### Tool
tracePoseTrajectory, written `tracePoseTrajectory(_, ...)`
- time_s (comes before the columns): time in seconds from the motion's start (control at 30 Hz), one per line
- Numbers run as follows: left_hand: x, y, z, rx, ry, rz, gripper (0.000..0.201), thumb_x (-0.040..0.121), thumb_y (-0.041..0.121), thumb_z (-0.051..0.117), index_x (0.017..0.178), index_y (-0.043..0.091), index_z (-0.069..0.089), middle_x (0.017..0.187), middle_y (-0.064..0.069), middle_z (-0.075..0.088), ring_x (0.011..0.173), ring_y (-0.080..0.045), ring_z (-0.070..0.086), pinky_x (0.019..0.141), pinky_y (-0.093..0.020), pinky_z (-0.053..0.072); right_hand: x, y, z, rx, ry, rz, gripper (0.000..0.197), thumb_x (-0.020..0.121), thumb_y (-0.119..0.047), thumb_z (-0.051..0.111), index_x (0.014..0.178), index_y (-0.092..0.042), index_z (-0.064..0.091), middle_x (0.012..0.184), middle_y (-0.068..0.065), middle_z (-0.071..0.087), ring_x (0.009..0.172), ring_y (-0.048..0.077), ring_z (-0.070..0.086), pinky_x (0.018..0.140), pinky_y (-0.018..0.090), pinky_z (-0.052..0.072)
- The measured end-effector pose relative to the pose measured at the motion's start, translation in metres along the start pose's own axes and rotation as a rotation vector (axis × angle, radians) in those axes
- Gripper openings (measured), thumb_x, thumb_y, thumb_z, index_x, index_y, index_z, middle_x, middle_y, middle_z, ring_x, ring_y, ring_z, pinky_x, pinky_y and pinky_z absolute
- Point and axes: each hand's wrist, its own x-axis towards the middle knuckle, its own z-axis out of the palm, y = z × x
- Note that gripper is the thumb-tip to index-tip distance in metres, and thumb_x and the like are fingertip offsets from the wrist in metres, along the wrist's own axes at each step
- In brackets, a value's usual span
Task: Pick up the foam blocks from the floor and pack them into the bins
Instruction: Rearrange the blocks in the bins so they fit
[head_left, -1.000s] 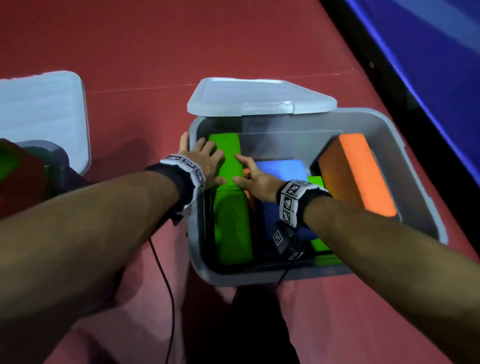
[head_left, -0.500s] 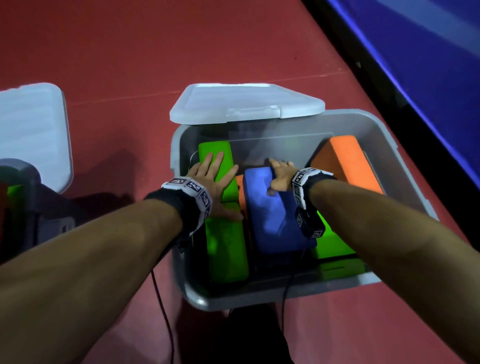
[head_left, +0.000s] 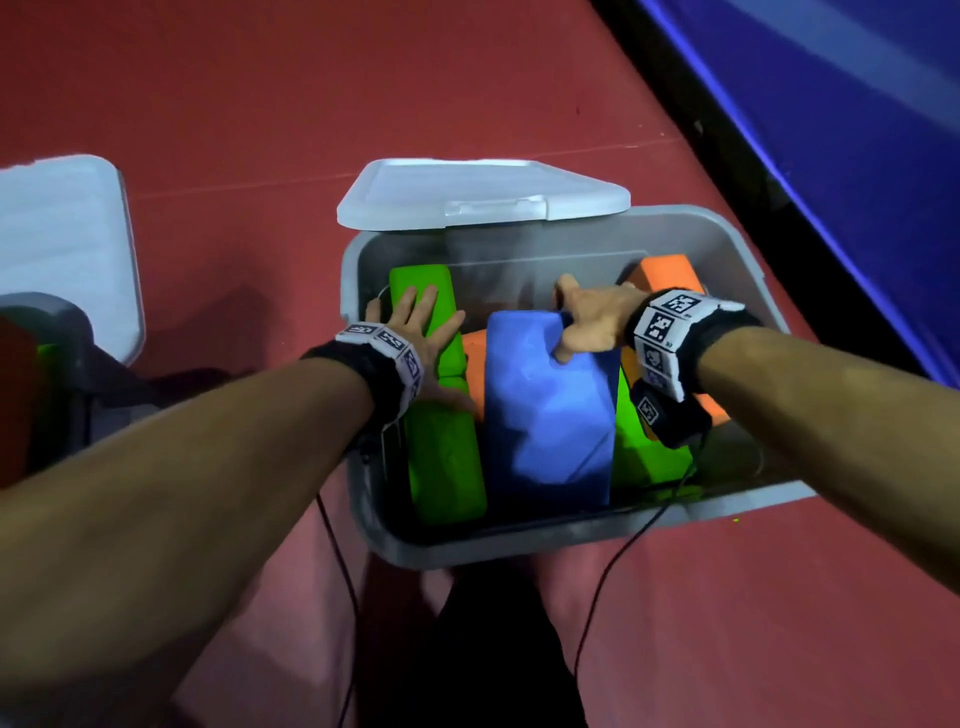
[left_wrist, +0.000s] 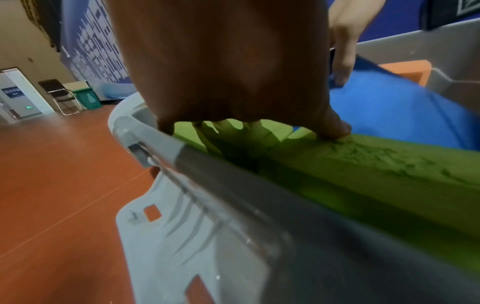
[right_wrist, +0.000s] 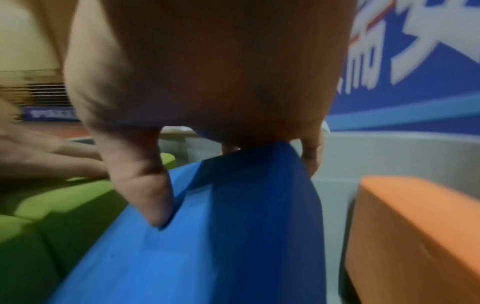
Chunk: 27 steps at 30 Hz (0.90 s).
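right hand (head_left: 592, 322): clamped on far end of blue block (head_left: 545, 415), now tilted up mid-bin (head_left: 519, 540)
left hand (head_left: 415, 332): flat, fingers apart, green block (head_left: 441, 457) pressed down at bin's left wall
meaning: blue block is being reseated

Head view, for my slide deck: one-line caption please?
Left hand presses green block; right hand grips blue block inside grey bin.

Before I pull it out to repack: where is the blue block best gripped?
Probably by its raised far end, from above. The blue block stands tilted on edge between the green block and the other blocks, so only that narrow top edge is free; the right hand already pinches it there.
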Motion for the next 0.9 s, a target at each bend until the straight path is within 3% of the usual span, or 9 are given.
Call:
tracePoseTrajectory(0.23,-0.013,-0.003,-0.002,-0.028,0.022,-0.024,0.122,0.065,0.093,0.046,0.155,0.035,-0.011,0.163,-0.010,-0.017,0.151,-0.031,-0.009,0.118,-0.057,0.007,-0.052,0.003,0.007,0.187,0.267,0.043,0.096,0.065,-0.066,0.074,0.139,-0.023,0.031,0.123,0.021,0.045,0.116,0.038,0.049,0.100,0.043,0.041)
tracePoseTrajectory(0.4,-0.020,-0.001,-0.021,-0.282,0.032,-0.017,0.124,0.061,0.092,0.051,0.152,0.042,-0.015,0.165,-0.008,0.003,0.151,-0.029,0.008,0.117,-0.055,0.017,-0.069,-0.006,0.040,0.429,0.149,-0.047,0.112,0.070,-0.057,0.077,0.152,-0.025,0.009,0.147,0.012,0.038,0.132,0.030,0.044,0.108,0.037,0.037)
tracePoseTrajectory(0.47,-0.024,0.005,-0.031,-0.446,0.076,0.067,0.116,0.065,0.089,0.045,0.154,0.038,-0.008,0.164,-0.006,0.015,0.149,-0.025,0.019,0.117,-0.048,0.022,-0.072,-0.002,0.040,0.628,0.074,-0.127,0.098,0.077,-0.050,0.075,0.151,-0.030,0.014,0.148,0.006,0.041,0.135,0.026,0.043,0.107,0.036,0.038)
tracePoseTrajectory(0.57,-0.027,0.019,-0.043,-0.689,0.126,0.164,0.092,0.089,0.065,0.052,0.158,0.026,0.005,0.160,-0.005,0.027,0.144,-0.021,0.031,0.112,-0.024,0.022,-0.075,0.006,0.037,0.902,-0.098,-0.199,0.052,0.092,-0.029,0.065,0.135,-0.033,0.036,0.131,0.008,0.054,0.106,0.030,0.061,0.076,0.036,0.050)
tracePoseTrajectory(0.63,-0.024,0.026,-0.047,-0.718,0.111,0.165,0.081,0.091,0.058,0.054,0.156,0.027,0.016,0.154,-0.004,0.039,0.137,-0.023,0.042,0.105,-0.022,0.028,-0.070,0.008,0.036,0.944,-0.134,-0.187,0.026,0.095,-0.024,0.059,0.115,-0.025,0.042,0.122,0.008,0.062,0.097,0.024,0.063,0.071,0.033,0.048)
tracePoseTrajectory(0.73,-0.020,0.026,-0.047,-0.665,0.056,0.139,0.077,0.080,0.069,0.062,0.144,0.034,0.037,0.135,-0.001,0.057,0.120,-0.024,0.055,0.099,-0.027,0.039,-0.045,0.015,0.035,0.946,-0.088,-0.115,0.008,0.100,-0.027,0.052,0.099,-0.023,0.045,0.107,0.003,0.066,0.092,0.018,0.063,0.063,0.027,0.047)
tracePoseTrajectory(0.8,-0.018,0.023,-0.046,-0.644,0.022,0.123,0.086,0.061,0.084,0.053,0.133,0.038,0.042,0.120,0.003,0.062,0.111,-0.023,0.058,0.099,-0.032,0.042,-0.021,0.025,0.036,0.773,-0.015,-0.093,0.015,0.098,-0.028,0.054,0.111,-0.020,0.051,0.101,0.001,0.062,0.081,0.011,0.057,0.061,0.020,0.044)
tracePoseTrajectory(0.83,-0.015,0.021,-0.044,-0.628,0.013,0.117,0.090,0.054,0.089,0.046,0.129,0.039,0.042,0.116,0.005,0.062,0.110,-0.022,0.058,0.101,-0.034,0.040,-0.005,0.030,0.040,0.624,0.004,-0.091,0.027,0.097,-0.027,0.057,0.122,-0.018,0.051,0.107,0.002,0.062,0.085,0.011,0.057,0.065,0.018,0.044)
tracePoseTrajectory(0.9,-0.009,0.015,-0.036,-0.582,0.027,0.100,0.091,0.048,0.093,0.036,0.125,0.044,0.041,0.124,0.010,0.057,0.119,-0.018,0.053,0.109,-0.042,0.031,0.026,0.035,0.051,0.341,0.002,-0.108,0.050,0.094,-0.026,0.060,0.140,-0.016,0.043,0.134,0.007,0.055,0.114,0.020,0.056,0.089,0.020,0.041)
